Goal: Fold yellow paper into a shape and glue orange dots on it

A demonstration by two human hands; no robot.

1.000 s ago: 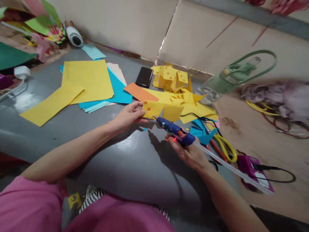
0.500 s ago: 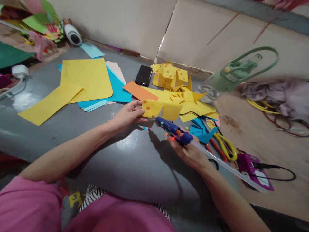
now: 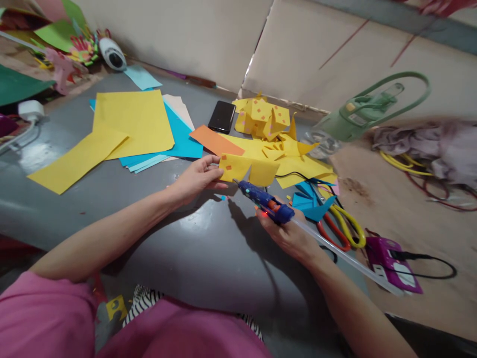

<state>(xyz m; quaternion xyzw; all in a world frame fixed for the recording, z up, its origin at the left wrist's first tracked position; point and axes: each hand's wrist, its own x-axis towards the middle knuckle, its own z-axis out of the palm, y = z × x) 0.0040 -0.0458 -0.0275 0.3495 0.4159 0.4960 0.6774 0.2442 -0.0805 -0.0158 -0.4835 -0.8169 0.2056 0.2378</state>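
My left hand (image 3: pixel 199 177) pinches the left end of a yellow paper piece (image 3: pixel 263 172), which has orange squares near my fingers and a notch cut in its lower edge. In my right hand (image 3: pixel 288 233) is a dark blue glue gun (image 3: pixel 261 196), its red light glowing and a long clear glue stick (image 3: pixel 343 256) running out of its back. The gun's nozzle points left and sits at the paper's lower edge; I cannot tell whether it touches. Behind the paper lie yellow cut sheets (image 3: pixel 305 169) and an orange strip (image 3: pixel 216 140).
On the grey table (image 3: pixel 179 278) are yellow sheets (image 3: pixel 134 119), blue paper (image 3: pixel 182 134), a black phone (image 3: pixel 222 117) and a dotted yellow paper model (image 3: pixel 263 117). To the right are scissors (image 3: pixel 348 226), a purple power strip (image 3: pixel 395 266) and a green bottle (image 3: pixel 354 117).
The glue gun in my right hand has shifted slightly left along the paper's lower edge. My left hand and the paper have stayed nearly still.
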